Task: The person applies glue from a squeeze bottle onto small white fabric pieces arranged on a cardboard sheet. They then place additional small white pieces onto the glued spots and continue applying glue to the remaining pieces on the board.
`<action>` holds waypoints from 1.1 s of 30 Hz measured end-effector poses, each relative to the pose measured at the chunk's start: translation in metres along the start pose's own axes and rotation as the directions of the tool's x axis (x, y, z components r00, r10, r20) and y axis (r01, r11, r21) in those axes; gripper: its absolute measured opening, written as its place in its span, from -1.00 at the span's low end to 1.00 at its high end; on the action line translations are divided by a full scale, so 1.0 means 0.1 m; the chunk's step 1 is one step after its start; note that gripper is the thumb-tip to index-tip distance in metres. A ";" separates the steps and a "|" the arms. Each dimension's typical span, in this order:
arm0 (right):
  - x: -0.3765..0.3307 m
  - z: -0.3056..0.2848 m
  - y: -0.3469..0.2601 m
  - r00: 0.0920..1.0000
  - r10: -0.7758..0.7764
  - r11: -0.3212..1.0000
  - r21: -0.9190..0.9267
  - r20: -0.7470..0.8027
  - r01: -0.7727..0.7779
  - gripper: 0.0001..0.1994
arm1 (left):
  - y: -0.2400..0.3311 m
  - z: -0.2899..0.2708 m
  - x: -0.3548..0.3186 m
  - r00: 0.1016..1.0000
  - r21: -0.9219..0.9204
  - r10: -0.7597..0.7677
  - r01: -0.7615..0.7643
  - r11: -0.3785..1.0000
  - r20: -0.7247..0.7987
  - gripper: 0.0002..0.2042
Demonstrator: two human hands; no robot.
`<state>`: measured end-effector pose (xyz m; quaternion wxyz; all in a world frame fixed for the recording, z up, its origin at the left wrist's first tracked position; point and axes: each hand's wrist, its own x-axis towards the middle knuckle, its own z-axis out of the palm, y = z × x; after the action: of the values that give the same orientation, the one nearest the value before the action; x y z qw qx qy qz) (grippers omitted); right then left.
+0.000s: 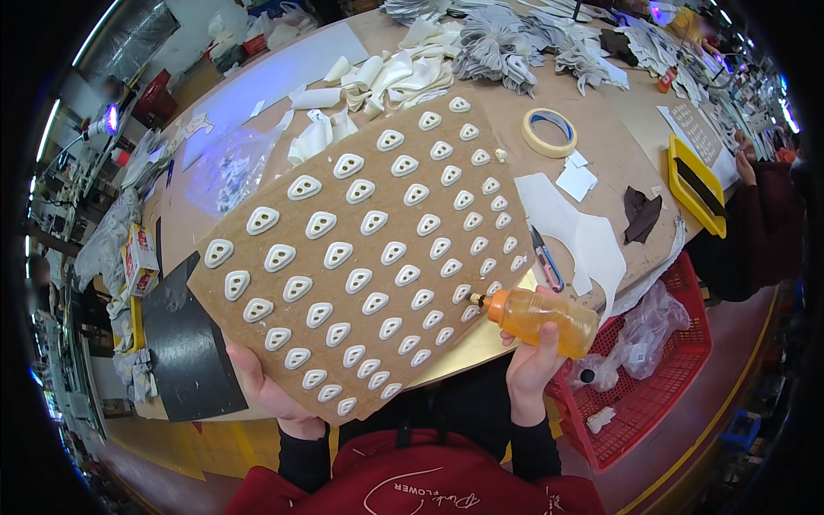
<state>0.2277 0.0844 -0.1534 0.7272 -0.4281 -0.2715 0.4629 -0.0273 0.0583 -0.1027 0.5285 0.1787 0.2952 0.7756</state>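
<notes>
A tilted brown board [343, 240] bears rows of small white rounded-triangle pieces [375, 303], each with two dark holes. My left hand [266, 390] grips the board by its lower left edge, with most fingers hidden beneath. In my right hand [536, 356] lies a squeeze bottle [549, 322] of amber liquid with an orange cap. Its narrow tip points left and meets or nearly meets a white piece near the board's right edge; whether it touches, I cannot tell. Behind the bottle, a pink-and-black cutter knife [548, 262] rests on the table.
Masking tape [550, 132], white sheet scraps [571, 223] and a dark scrap [641, 215] lie to the right. Cream and grey cut pieces [493, 51] are heaped at the back. A red basket [635, 421] with plastic bags stands at lower right. Another person works beyond a yellow tray [721, 225].
</notes>
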 end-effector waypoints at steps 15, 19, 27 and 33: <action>-0.15 0.07 0.01 0.992 -0.108 0.970 -0.213 0.063 0.119 -0.28 | -0.01 -0.04 -0.04 0.999 0.011 0.039 -0.040 0.999 0.017 -0.34; -0.16 0.06 0.02 0.984 -0.150 0.960 -0.226 0.093 0.167 -0.26 | -0.02 -0.05 -0.06 0.998 0.031 0.068 -0.069 0.997 0.016 -0.35; -0.15 0.10 -0.08 0.963 -0.175 0.966 -0.156 0.203 0.209 -0.28 | -0.01 0.05 -0.14 0.996 -0.013 0.050 -0.049 0.999 0.069 -0.36; -0.08 0.15 -0.14 0.964 -0.170 0.972 -0.127 0.203 0.198 -0.31 | -0.02 0.02 -0.13 0.987 -0.050 0.031 -0.023 0.998 0.157 -0.32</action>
<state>0.2186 0.0799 -0.1340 0.7044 -0.4066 -0.4119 0.4109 -0.0200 0.0470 -0.1021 0.5438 0.2310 0.2313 0.7730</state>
